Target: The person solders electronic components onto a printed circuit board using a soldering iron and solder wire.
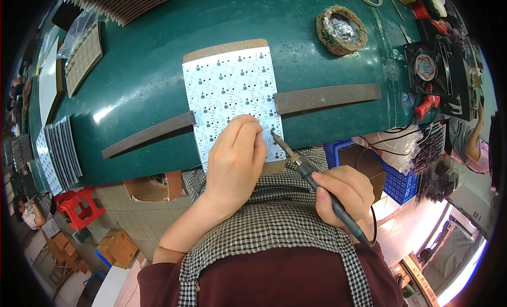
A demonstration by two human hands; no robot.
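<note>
Green tabletop carries a white circuit board; the right hand grips a soldering iron, the left hand bunches its fingers over the board, grip unclear.

Circuit-board panel, white, at the left hand: fine dark printed markings, too small to read. Black fan, beyond the right hand: round pale label, red emblem, lettering illegible.

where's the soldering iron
The iron is right of centre in the head view, in the right grip, its tip at the white board's right side.
</note>
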